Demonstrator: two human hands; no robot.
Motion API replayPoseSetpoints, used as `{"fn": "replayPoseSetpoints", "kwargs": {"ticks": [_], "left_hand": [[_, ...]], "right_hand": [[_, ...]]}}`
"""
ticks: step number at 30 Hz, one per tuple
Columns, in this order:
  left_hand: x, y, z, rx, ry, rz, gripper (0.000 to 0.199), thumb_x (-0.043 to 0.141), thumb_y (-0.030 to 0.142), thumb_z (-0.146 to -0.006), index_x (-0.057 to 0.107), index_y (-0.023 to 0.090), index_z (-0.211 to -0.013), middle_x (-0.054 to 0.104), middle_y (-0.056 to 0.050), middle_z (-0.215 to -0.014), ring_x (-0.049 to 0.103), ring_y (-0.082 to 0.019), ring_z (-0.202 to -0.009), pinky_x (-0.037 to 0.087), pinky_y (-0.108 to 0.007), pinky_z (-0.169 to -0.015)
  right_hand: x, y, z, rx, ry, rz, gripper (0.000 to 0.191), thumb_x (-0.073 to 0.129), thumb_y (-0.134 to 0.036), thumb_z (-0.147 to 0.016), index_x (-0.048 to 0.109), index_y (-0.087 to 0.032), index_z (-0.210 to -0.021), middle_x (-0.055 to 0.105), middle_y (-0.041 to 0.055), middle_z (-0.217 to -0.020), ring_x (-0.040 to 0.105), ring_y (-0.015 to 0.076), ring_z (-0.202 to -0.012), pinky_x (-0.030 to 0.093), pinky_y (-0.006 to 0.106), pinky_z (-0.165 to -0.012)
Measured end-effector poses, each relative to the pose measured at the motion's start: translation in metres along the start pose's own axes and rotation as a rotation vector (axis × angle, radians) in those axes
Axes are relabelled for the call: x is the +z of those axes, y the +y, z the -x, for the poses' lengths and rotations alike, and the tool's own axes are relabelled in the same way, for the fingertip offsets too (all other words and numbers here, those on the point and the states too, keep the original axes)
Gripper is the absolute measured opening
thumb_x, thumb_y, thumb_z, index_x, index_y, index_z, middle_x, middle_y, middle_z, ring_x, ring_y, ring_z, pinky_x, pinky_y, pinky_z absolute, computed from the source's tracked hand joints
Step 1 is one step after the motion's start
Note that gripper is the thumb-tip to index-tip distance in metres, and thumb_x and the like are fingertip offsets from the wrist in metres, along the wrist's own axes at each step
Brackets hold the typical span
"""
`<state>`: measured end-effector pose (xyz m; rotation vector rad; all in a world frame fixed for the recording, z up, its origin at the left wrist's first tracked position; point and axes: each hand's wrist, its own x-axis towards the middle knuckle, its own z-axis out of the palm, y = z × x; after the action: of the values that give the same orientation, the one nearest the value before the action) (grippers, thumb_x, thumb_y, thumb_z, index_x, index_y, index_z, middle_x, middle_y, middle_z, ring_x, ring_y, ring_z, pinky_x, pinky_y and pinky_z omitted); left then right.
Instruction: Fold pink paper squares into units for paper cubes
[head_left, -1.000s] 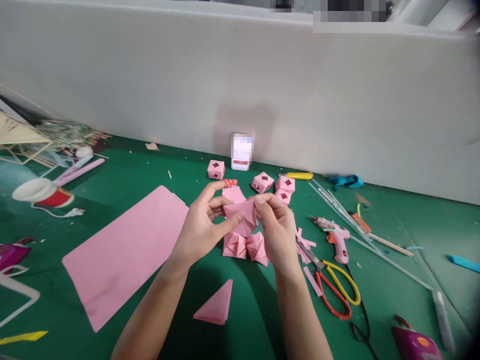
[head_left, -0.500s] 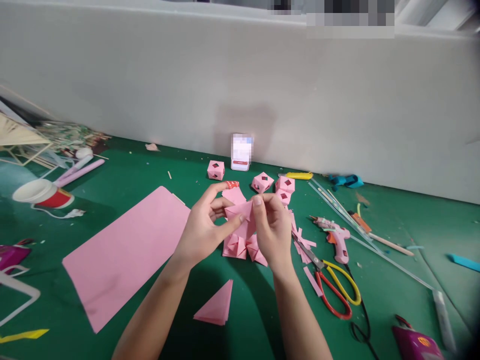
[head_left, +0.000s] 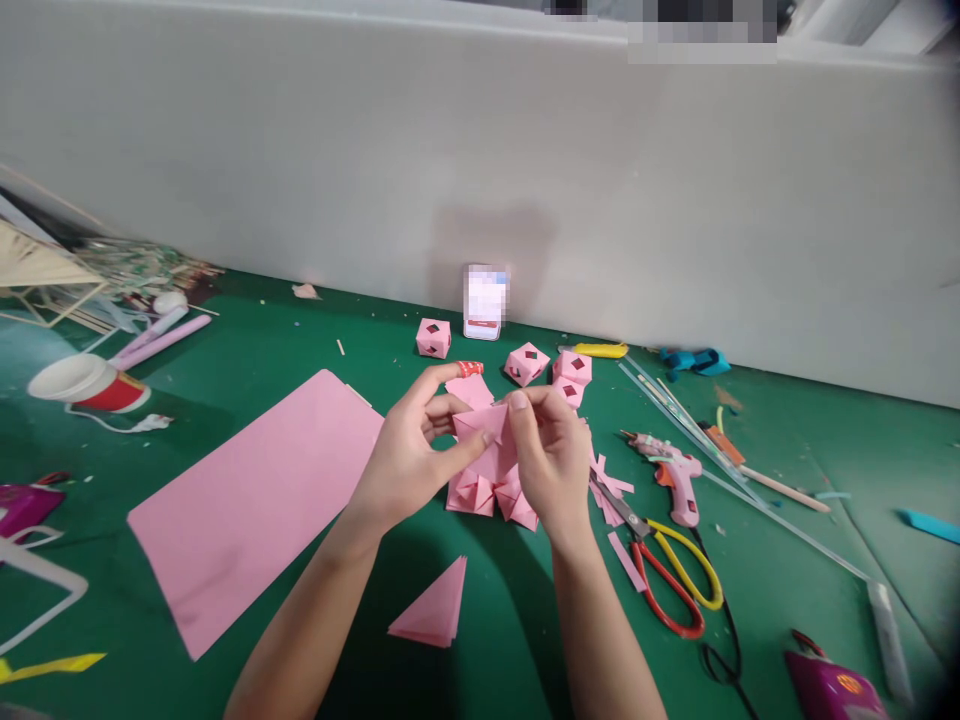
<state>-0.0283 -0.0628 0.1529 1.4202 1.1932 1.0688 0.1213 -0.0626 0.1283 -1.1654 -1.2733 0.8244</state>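
Compared with the first frame, the right hand (head_left: 553, 445) has come slightly inward, its thumb now covering more of the right edge of the small folded pink paper piece (head_left: 480, 428). That piece is between both hands, on the person's side of the upright phone with a lit screen (head_left: 485, 305). The left hand (head_left: 416, 450) grasps its left part, thumb laid across the front, a red patterned wrap (head_left: 470, 369) on one fingertip; the right hand pinches the other edge.

Just left of the phone and nearer the person is a pink paper box with cut-out holes (head_left: 433, 338); similar pink boxes (head_left: 526, 364) are to its right. Farther left and nearer lies a large flat pink paper sheet (head_left: 259, 510) on the green counter (head_left: 330, 660). Well toward the person from the phone lies a folded pink paper triangle (head_left: 435, 608). Right of the phone and nearer are a pink glue gun (head_left: 675, 475) and metal scissors with red and yellow handles (head_left: 639, 532).
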Motion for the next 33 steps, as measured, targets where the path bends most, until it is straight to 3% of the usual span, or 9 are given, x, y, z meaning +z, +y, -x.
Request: {"fn": "replayPoseSetpoints", "kwargs": {"ticks": [5,13,33], "left_hand": [[0.0,0.0,0.0,0.004,0.016,0.028,0.055,0.076,0.027,-0.081,0.053,0.024,-0.13,0.07,0.002,-0.083,0.071,-0.016,-0.079,0.058,-0.028,-0.075],[0.001,0.002,0.0,-0.008,0.008,0.058,0.055,0.078,0.029,-0.08,0.053,0.024,-0.129,0.07,0.002,-0.083,0.072,-0.016,-0.08,0.057,-0.027,-0.075],[0.0,0.0,0.0,0.011,-0.012,0.033,0.053,0.076,0.03,-0.083,0.052,0.025,-0.13,0.07,0.002,-0.086,0.071,-0.016,-0.082,0.057,-0.028,-0.079]], "right_hand": [[-0.003,-0.004,-0.002,0.027,-0.032,-0.041,0.031,0.047,-0.038,-0.099,0.062,-0.021,-0.078,0.062,0.0007,-0.073,0.057,0.0161,-0.069,0.044,0.028,-0.064],[-0.006,-0.008,-0.002,0.106,-0.064,-0.226,0.008,0.062,-0.024,-0.087,0.064,-0.021,-0.08,0.065,0.0007,-0.08,0.059,0.0149,-0.069,0.049,0.028,-0.065],[-0.01,-0.004,-0.003,0.057,-0.07,-0.164,0.008,0.064,-0.024,-0.086,0.067,-0.021,-0.08,0.067,0.0013,-0.078,0.062,0.0163,-0.072,0.049,0.028,-0.065]]}}
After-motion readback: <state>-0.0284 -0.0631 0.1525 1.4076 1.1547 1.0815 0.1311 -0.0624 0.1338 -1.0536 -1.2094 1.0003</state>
